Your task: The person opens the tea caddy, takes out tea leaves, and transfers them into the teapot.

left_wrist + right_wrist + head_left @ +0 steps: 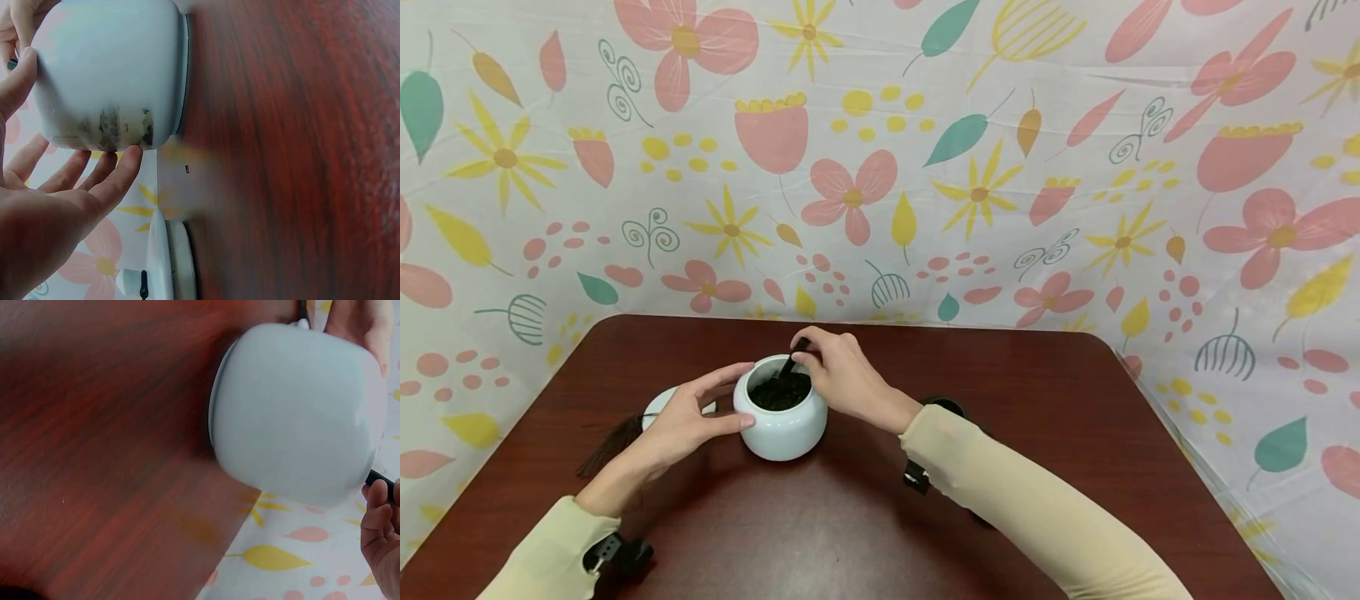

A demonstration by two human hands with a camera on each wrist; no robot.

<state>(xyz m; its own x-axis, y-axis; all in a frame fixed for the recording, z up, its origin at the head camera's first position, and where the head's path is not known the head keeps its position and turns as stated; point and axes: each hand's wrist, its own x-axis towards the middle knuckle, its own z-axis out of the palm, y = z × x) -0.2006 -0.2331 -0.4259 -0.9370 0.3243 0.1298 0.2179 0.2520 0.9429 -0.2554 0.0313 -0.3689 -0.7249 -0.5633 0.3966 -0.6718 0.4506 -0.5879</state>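
Observation:
A round white jar [784,429] stands on the table, with dark, loose, leaf-like contents [778,393] inside. My left hand [688,417] grips its left side, thumb at the front near the rim and fingers spread along the side. In the left wrist view, those fingertips [132,156] touch the jar's wall. My right hand [844,371], above the right rim, pinches the black handle of a slim scoop [790,360]. Its lower end dips into the jar among the dark contents. The right wrist view shows only a short piece of the black handle [378,479] beyond the jar.
A white lid [658,404] with a dark tassel [612,443] lies left of the jar, partly behind my left hand; its knob [130,282] shows in the left wrist view. A dark round object [945,405] is partly hidden behind my right forearm. A flowered cloth hangs behind the table.

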